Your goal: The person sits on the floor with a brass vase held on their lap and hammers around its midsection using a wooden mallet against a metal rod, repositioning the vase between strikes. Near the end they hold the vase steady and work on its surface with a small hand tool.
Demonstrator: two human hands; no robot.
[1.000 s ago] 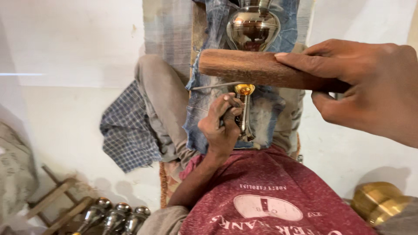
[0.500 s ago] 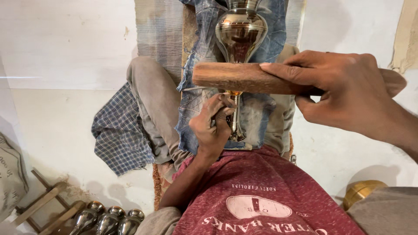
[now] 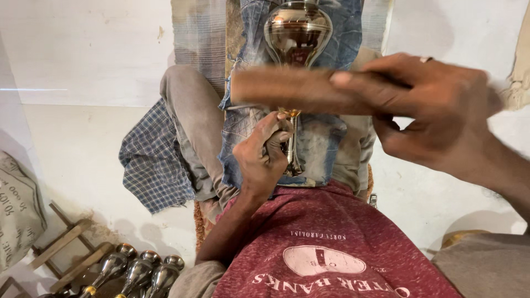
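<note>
While the right hand point(image 3: 441, 118) grips one end of a brown wooden block point(image 3: 287, 91), fingers wrapped over the top and thumb pressed along its near face, the block lies crosswise and level just above the narrow brass-tipped neck point(image 3: 291, 113) of a shiny bulb-shaped metal vessel point(image 3: 298, 30). The block and hand are motion-blurred, so the step in hand reads as a tapping stroke with the wood on the metal piece. The left hand point(image 3: 262, 160) is clamped around the slim metal stem point(image 3: 291, 149) below the brass collar, fingers curled tight, thumb side up, holding it upright over the lap. The vessel itself stands beyond the block, over a scrap of faded blue denim point(image 3: 326, 138) spread across the grey trousers point(image 3: 187, 127). Whether the block touches the stem at this instant cannot be told; blur hides the contact. Judgement: the next stroke calls for the stem kept steady and plumb and the block kept square, landing clear of the left knuckles just below. Left forearm runs up from the red shirt point(image 3: 331, 254), wrist bent inward. A checked blue cloth point(image 3: 152, 160) lies beside the left knee; several polished metal stems point(image 3: 138, 270) lie at lower left.
</note>
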